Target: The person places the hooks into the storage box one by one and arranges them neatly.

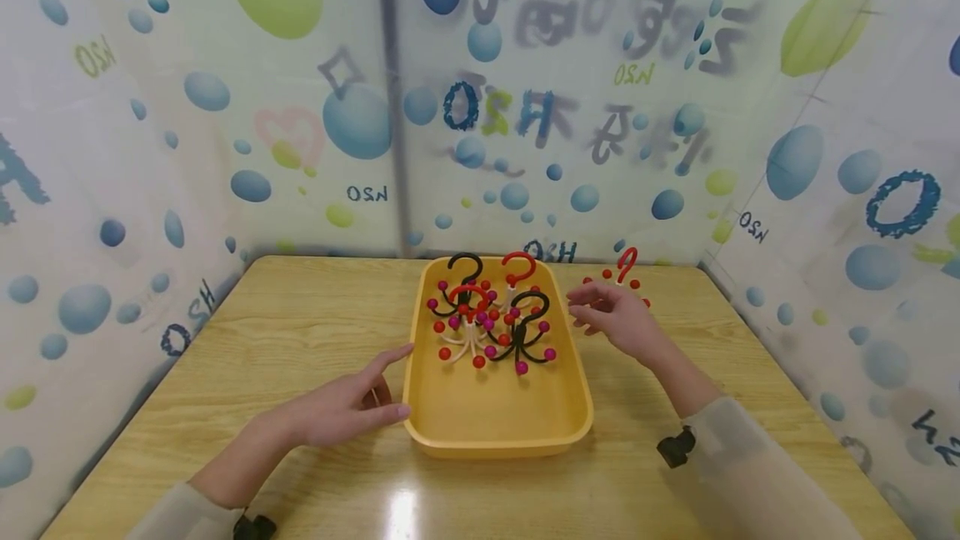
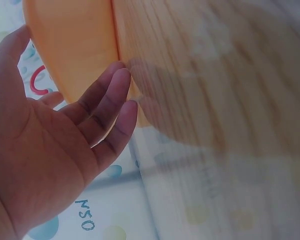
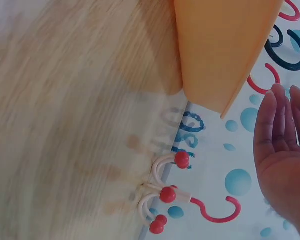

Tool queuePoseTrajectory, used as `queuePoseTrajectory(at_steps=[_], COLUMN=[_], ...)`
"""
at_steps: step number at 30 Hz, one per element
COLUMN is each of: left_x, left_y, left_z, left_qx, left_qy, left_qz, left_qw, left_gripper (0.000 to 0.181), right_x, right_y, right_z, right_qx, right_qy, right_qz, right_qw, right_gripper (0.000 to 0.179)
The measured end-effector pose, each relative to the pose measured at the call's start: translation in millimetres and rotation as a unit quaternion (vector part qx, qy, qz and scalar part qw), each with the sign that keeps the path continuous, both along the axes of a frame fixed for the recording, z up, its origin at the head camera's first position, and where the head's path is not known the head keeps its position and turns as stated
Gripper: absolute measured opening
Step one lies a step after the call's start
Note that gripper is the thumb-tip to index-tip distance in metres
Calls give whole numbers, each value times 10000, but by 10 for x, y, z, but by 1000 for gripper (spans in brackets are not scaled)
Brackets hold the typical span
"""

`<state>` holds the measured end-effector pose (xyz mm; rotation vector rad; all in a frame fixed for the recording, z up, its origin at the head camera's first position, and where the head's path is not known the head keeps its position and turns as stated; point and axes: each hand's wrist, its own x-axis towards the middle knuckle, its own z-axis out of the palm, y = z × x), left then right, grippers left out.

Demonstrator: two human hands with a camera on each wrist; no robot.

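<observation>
A yellow plastic tray (image 1: 495,419) holds several multi-arm hook hangers, some with a black hook (image 1: 521,336), others white with a red hook (image 1: 470,325). My left hand (image 1: 337,407) is at the tray's left side, index fingertip and thumb touching its edge, the other fingers loosely bent. My right hand (image 1: 618,322) hovers beside the tray's right rim, fingers relaxed and holding nothing. Just beyond it, a white hanger with red balls and a red hook (image 3: 167,195) stands on the table outside the tray; the head view shows it partly hidden behind that hand.
The wooden table (image 1: 315,307) is pale and runs back to a wall sheet (image 1: 480,215) printed with blue and green bubbles. Similar sheets rise at the left and right. A dark band (image 1: 677,447) sits at my right cuff, another (image 1: 255,526) at the left.
</observation>
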<state>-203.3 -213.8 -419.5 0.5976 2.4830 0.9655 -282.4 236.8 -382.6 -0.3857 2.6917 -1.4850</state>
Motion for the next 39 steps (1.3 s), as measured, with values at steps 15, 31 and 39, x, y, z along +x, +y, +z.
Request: queuePoseTrajectory(at_steps=[15,31,39], left_x=[-13,-25,-16], left_y=[1,-19,-19], left_z=[-10,-9,-6], left_qx=[-7,-4,19], left_qy=[16,329,270], left_qz=[-4,-209,-184], left_qw=[10000,9992,9995], left_gripper=[87,88,88], right_x=[-27,-656,-784], right_y=[612,976,854], right_z=[-147,-156,-177], right_qx=[-146,-233,145], right_qy=[115,518,699], right_qz=[-494,-1188,-1293], right_qw=[9986,9913,9890], right_gripper=[40,57,54])
